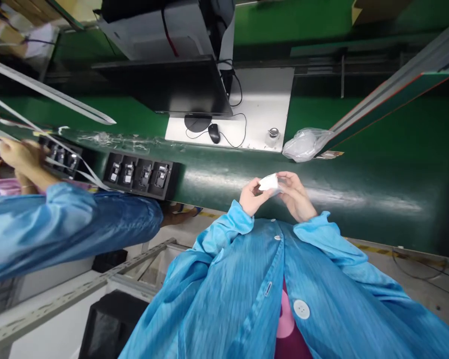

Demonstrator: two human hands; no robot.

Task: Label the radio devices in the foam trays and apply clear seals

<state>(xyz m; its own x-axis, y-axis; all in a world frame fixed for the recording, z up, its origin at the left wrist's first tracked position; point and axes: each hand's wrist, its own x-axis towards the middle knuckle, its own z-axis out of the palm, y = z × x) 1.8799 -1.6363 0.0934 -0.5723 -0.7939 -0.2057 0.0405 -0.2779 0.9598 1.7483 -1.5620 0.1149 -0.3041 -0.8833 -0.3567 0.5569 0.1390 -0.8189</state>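
Observation:
Between my two hands, just over the near edge of the bench, is a small white folded piece (269, 182), paper or cloth; I cannot tell which. My left hand (253, 196) pinches its left side with thumb and fingers. On the other side, my right hand (295, 194) grips it with the thumb in front and the fingers curled behind. Beyond the hands, a clear plastic bag (307, 143) lies on the green bench (224, 174). A small metal-topped container (273, 136) stands on a white board.
A black tray (138, 175) with several small devices sits to the left. The white board (260, 107) carries a monitor (179, 85) and a mouse (214, 133). At far left, a co-worker's hand (20, 154) is near another tray. A slanted panel (389, 99) rises at right.

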